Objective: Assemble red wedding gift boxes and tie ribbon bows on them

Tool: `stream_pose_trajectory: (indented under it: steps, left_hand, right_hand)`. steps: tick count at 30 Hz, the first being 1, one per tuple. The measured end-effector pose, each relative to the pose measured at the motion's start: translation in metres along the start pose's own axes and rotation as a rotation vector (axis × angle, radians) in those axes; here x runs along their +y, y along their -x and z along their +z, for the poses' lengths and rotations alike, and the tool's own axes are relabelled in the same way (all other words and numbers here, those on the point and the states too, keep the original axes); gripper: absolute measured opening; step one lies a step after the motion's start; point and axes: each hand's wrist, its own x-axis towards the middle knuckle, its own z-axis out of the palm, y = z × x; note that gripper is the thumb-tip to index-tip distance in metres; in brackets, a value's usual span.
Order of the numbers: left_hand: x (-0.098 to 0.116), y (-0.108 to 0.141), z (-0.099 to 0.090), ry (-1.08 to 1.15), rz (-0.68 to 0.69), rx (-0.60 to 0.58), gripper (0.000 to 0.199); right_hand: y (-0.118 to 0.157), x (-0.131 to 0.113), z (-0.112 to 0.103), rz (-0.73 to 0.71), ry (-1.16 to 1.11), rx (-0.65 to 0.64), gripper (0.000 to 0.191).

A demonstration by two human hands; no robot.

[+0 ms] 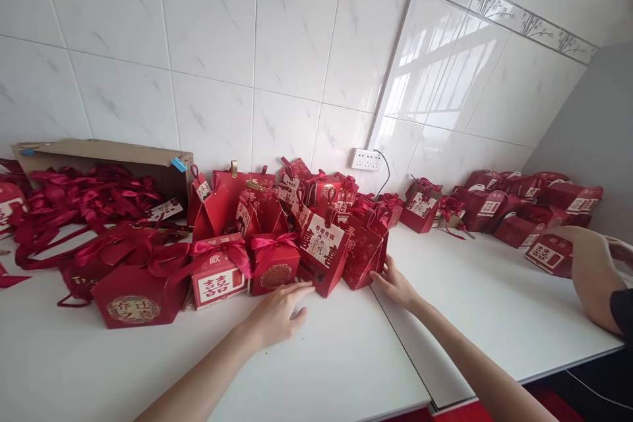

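My left hand (279,313) lies low over the white table, fingers stretched forward and thumb apart. Its fingertips reach the lower front of a tapered red gift box (324,247) with a white label showing two figures. Against the lower right side of a patterned dark red gift box (360,254) rest the fingers of my right hand (395,283), which is open. These two boxes stand side by side between my hands, tilted slightly. Left of them are a small ribbon-tied red box (275,267) and another with a white label (220,277).
A hexagonal red box (136,293) stands at the left front. Behind it, a cardboard carton (103,148) holds tangled red ribbons (93,194). More red boxes (487,208) are piled at the far right, near another person's arm (593,277). A power strip (364,159) hangs on the tiled wall.
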Motion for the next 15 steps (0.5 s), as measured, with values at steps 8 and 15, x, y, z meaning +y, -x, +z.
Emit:
stream_pose_trajectory:
  steps: [8,15]
  left_hand:
    - [0.0,0.002,0.002,0.04,0.013,0.055,0.037]
    - [-0.004,0.0,0.012,0.069,0.023,0.1,0.03]
  right_hand:
    - [-0.034,0.002,-0.081,0.192,0.156,-0.226,0.015]
    - [-0.125,0.034,-0.075,0.053,-0.034,0.463,0.03]
